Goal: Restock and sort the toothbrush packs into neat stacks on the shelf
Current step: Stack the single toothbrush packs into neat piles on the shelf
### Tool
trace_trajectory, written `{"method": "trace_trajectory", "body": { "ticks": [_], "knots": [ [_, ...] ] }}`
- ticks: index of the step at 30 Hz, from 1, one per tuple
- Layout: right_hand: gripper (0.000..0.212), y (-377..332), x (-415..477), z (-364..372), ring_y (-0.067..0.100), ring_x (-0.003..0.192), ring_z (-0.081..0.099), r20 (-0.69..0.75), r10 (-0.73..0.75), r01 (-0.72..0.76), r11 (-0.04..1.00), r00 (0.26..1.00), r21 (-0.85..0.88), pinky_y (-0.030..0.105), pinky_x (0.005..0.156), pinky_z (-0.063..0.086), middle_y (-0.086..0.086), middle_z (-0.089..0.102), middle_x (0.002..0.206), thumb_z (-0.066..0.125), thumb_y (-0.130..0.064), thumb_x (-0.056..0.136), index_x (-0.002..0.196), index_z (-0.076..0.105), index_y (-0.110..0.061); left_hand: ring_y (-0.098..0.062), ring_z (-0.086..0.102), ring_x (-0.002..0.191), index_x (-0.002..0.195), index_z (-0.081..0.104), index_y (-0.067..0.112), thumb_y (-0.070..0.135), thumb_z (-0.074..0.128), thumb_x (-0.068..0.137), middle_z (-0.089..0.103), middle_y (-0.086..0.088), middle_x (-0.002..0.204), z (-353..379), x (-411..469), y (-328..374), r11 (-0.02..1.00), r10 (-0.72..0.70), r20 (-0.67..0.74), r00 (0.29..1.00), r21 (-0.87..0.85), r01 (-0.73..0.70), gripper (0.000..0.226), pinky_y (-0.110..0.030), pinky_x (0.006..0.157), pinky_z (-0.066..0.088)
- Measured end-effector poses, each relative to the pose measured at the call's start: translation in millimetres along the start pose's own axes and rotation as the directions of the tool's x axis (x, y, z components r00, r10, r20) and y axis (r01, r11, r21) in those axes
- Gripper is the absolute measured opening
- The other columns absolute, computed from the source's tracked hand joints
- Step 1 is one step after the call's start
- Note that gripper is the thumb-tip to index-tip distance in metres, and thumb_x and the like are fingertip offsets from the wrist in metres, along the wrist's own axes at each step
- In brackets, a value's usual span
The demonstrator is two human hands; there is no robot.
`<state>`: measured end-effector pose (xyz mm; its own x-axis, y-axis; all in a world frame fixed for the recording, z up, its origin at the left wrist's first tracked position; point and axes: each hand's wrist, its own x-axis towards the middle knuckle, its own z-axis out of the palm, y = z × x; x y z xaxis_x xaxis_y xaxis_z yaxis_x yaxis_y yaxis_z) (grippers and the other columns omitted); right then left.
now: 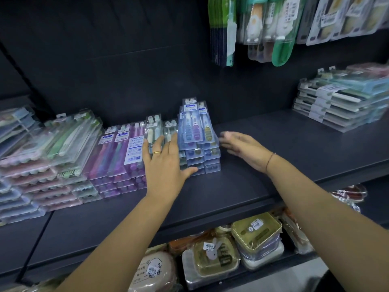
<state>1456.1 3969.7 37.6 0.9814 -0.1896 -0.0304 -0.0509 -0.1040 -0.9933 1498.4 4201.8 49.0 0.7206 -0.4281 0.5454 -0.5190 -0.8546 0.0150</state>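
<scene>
While both hands bracket it, the blue toothbrush stack [197, 142] sits mid-shelf, its back near the dark rear panel.

- Left hand [166, 165]: open, fingers straight and spread, palm at the stack's left front corner, thumb along its bottom front edge. Fingertips reach over the small white-brush packs [153, 131] wedged between the blue and purple stacks. Gold ring [156, 152] on one finger.
- Right hand [240, 147]: open, fingers straight, motion-blurred, just beside the stack's right face. Can't tell if it touches. Thin bracelet [269, 159] at the wrist.
- Writing: the top blue pack's header reads "TOOTHBRUSH". The purple stack [124, 154] shows "TOOTHBRUSH", "CONCUS" and a barcode; the fine print is too small to read.
- Edges: the top blue packs sit skewed against the layers below, so the sides aren't flush.
- Room: bare shelf [273, 140] runs from the blue stack to the far-right stack [341, 104], plus a bare strip along the front lip.
- Left end: green and pink packs [63, 150], fanned and leaning.
- Hanging packs [263, 28] are above right, with labelled soap boxes [255, 234] on the lower shelf.
</scene>
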Motion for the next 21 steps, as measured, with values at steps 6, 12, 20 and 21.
{"method": "trace_trajectory", "body": {
  "ticks": [6,12,20,21],
  "knots": [
    [0.076,-6.2,64.3,6.6,0.016,0.144,0.031,-0.041,0.078,-0.072,0.99,0.996,0.121,0.036,0.121,0.02,0.004,0.032,0.157,0.038,-0.063,0.095,0.153,0.027,-0.016,-0.033,0.04,0.137,0.146,0.035,0.003,0.069,0.065,0.065,0.048,-0.012,0.139,18.4,-11.5,0.2,0.999,0.02,-0.183,0.983,0.032,-0.014,0.109,-0.053,0.118,0.008],
    [0.083,-5.8,113.8,30.6,0.019,0.123,0.058,0.046,0.089,-0.097,0.977,0.995,0.19,0.043,0.114,0.034,0.001,0.066,0.128,0.051,-0.085,0.071,0.129,0.062,-0.026,-0.029,0.022,0.143,0.149,0.021,0.002,0.076,0.059,0.07,0.024,-0.009,0.151,28.7,-12.2,0.8,1.0,0.016,-0.293,0.956,0.024,-0.01,0.115,-0.052,0.118,-0.002],
    [0.05,-2.8,120.9,40.3,0.016,0.092,0.068,-0.018,0.073,-0.063,0.943,0.997,0.327,0.034,0.097,0.05,-0.005,0.075,0.081,0.035,-0.06,0.098,0.097,0.068,-0.022,-0.034,0.015,0.146,0.153,-0.015,0.008,0.084,0.062,0.059,0.02,-0.017,0.155,35.0,-12.2,6.7,0.997,-0.005,-0.262,0.965,0.067,0.024,0.143,-0.057,0.116,-0.005],
    [0.049,-3.1,120.3,41.1,0.015,0.093,0.068,-0.026,0.072,-0.06,0.947,0.997,0.315,0.034,0.098,0.05,-0.006,0.075,0.08,0.035,-0.06,0.098,0.098,0.067,-0.023,-0.034,0.015,0.146,0.152,-0.017,0.007,0.084,0.061,0.06,0.021,-0.018,0.155,35.7,-11.8,6.9,0.997,-0.013,-0.254,0.967,0.068,0.031,0.144,-0.057,0.116,-0.004]
  ]
}}
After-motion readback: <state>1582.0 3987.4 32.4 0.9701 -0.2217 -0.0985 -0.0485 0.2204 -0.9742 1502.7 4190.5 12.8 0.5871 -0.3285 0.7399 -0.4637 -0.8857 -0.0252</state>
